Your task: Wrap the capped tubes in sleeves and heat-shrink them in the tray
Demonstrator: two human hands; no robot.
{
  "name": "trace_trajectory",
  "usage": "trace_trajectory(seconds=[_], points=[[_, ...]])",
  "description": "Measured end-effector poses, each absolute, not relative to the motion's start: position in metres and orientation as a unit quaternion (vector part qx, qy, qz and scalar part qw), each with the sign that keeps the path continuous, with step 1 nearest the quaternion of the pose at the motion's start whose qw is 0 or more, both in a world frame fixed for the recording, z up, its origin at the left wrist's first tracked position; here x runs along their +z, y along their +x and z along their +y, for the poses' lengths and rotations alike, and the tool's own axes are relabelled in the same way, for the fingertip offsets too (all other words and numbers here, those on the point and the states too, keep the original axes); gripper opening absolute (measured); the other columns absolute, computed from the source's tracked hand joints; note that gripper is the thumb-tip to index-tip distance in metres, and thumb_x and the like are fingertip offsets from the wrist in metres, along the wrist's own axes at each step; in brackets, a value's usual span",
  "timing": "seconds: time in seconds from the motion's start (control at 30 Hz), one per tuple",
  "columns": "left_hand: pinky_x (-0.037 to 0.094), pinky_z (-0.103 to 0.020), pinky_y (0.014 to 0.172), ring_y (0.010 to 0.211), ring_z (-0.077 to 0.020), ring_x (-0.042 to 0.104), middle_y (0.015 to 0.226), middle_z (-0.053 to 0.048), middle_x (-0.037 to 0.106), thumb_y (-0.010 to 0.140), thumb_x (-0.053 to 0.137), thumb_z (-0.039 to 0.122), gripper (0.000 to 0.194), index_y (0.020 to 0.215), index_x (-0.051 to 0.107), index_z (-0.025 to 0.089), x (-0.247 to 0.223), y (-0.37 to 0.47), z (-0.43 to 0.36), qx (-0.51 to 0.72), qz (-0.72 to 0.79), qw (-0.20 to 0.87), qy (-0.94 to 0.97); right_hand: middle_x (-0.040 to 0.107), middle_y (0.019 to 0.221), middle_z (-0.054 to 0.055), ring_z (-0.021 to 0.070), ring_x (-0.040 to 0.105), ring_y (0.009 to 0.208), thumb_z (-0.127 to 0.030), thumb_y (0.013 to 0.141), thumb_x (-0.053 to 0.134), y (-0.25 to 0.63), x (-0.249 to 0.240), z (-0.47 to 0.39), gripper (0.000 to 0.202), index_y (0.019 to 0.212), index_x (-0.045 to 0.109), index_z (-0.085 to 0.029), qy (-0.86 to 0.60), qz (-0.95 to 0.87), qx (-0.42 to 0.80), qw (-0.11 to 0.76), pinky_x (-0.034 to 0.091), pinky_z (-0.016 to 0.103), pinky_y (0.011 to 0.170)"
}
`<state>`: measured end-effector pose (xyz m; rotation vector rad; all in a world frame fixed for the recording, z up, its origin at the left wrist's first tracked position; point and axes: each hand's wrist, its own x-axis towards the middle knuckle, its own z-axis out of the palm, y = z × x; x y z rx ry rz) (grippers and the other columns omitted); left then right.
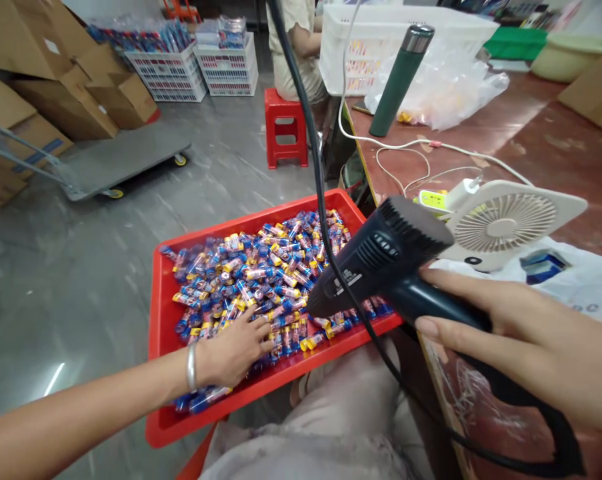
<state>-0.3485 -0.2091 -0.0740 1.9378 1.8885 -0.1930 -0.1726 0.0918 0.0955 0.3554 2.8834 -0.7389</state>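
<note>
A red plastic tray [157, 333] holds a heap of small blue-and-yellow tubes [275, 270] with printed wrapping. My left hand [238, 347], a silver bangle on its wrist, rests on the near-left part of the heap with fingers apart; nothing is visibly gripped. My right hand [525, 340] is wrapped round the handle of a dark blue heat gun [381, 247]. The gun's narrow nozzle points left and down, over the tubes at the tray's right side. Its black cord [313, 127] passes in front of the gun and tray.
On the reddish table [545, 143] at right are a white fan [503, 223], a green flask [401, 83], white cables and plastic bags. Behind, a seated person is by a red stool [285, 127]. A flat trolley [125, 160], cardboard boxes [75, 93] and white crates [228, 67] occupy the floor.
</note>
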Motion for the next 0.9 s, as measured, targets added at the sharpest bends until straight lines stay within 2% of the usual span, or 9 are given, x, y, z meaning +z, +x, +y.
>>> trace_trajectory(seconds=[0.1,0.2,0.3,0.4,0.5,0.6,0.7,0.9], points=[[0.029,-0.053,0.106,0.108,-0.0299,0.056,0.111,-0.012,0.064,0.081,0.063,0.032,0.025,0.102,0.065,0.019,-0.067,-0.358,-0.223,-0.055,0.705,0.190,0.681,0.073,0.105,0.003,0.0281,0.068,0.096,-0.049,0.095,0.044,-0.181,0.094,0.079,0.037,0.120,0.063,-0.029,0.099,0.947,-0.271,0.143,0.057,0.034,0.070],[0.030,-0.052,0.106,0.114,-0.0294,0.054,0.118,-0.011,0.062,0.087,0.057,0.027,0.013,0.096,0.065,0.021,-0.065,-0.366,-0.237,-0.039,0.721,0.183,0.668,0.072,0.104,0.005,0.0288,0.068,0.093,-0.049,0.093,0.045,-0.185,0.093,0.072,0.036,0.114,0.065,-0.028,0.103,0.946,-0.259,0.165,0.056,0.036,0.069],[0.028,-0.053,0.108,0.121,-0.0293,0.050,0.129,-0.012,0.057,0.087,0.055,0.019,0.020,0.104,0.064,0.021,-0.060,-0.374,-0.250,-0.024,0.732,0.171,0.659,0.073,0.100,0.005,0.0281,0.069,0.086,-0.052,0.091,0.049,-0.187,0.091,0.065,0.041,0.121,0.064,-0.028,0.096,0.950,-0.251,0.158,0.056,0.035,0.064],[0.032,-0.050,0.107,0.122,-0.0286,0.049,0.133,-0.012,0.054,0.089,0.050,0.016,0.028,0.114,0.062,0.022,-0.053,-0.383,-0.263,-0.002,0.751,0.146,0.644,0.073,0.102,0.005,0.0269,0.069,0.086,-0.051,0.092,0.048,-0.191,0.089,0.056,0.047,0.132,0.057,-0.028,0.091,0.941,-0.277,0.170,0.056,0.033,0.062],[0.040,-0.046,0.097,0.110,-0.0274,0.054,0.124,-0.012,0.058,0.088,0.049,0.013,0.026,0.108,0.064,0.020,-0.046,-0.390,-0.279,-0.002,0.775,0.132,0.619,0.072,0.109,0.005,0.0274,0.069,0.091,-0.055,0.092,0.049,-0.195,0.087,0.046,0.049,0.134,0.057,-0.030,0.086,0.942,-0.293,0.141,0.058,0.034,0.067],[0.044,-0.041,0.089,0.098,-0.0258,0.055,0.109,-0.011,0.062,0.089,0.048,0.012,0.021,0.098,0.066,0.018,-0.042,-0.393,-0.295,-0.006,0.794,0.129,0.594,0.073,0.106,0.002,0.0269,0.069,0.091,-0.059,0.092,0.049,-0.195,0.083,0.042,0.048,0.131,0.059,-0.034,0.068,0.946,-0.295,0.119,0.059,0.036,0.077],[0.044,-0.039,0.084,0.092,-0.0250,0.056,0.096,-0.010,0.062,0.088,0.046,0.012,0.021,0.090,0.066,0.018,-0.040,-0.396,-0.310,-0.013,0.809,0.125,0.574,0.074,0.104,0.003,0.0275,0.070,0.088,-0.061,0.091,0.049,-0.195,0.080,0.043,0.049,0.131,0.060,-0.035,0.068,0.952,-0.278,0.112,0.060,0.038,0.077],[0.043,-0.038,0.080,0.086,-0.0241,0.058,0.090,-0.008,0.063,0.085,0.046,0.014,0.021,0.089,0.067,0.019,-0.026,-0.430,-0.338,-0.098,0.872,0.074,0.475,0.073,0.112,0.006,0.0308,0.071,0.091,-0.068,0.087,0.048,-0.201,0.077,0.027,0.059,0.130,0.063,-0.030,0.087,0.948,-0.296,0.074,0.061,0.043,0.080]])
